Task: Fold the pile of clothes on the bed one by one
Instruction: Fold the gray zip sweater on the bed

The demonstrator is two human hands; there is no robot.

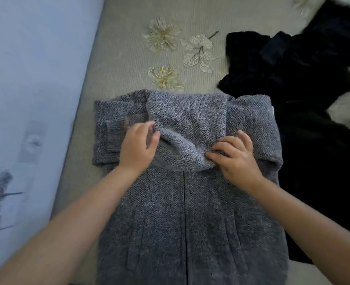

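Here, both hands' curled fingers pinching the nubbly grey knit cardigan's folded-down hood.

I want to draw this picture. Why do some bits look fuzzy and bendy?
In the head view, the left hand and right hand look a bit smeared, likely from moving. The wide lens bends the edges and makes the forearms look huge. The black clothes are too dark to show folds. The grey knit sweater is evenly lit, without glare.
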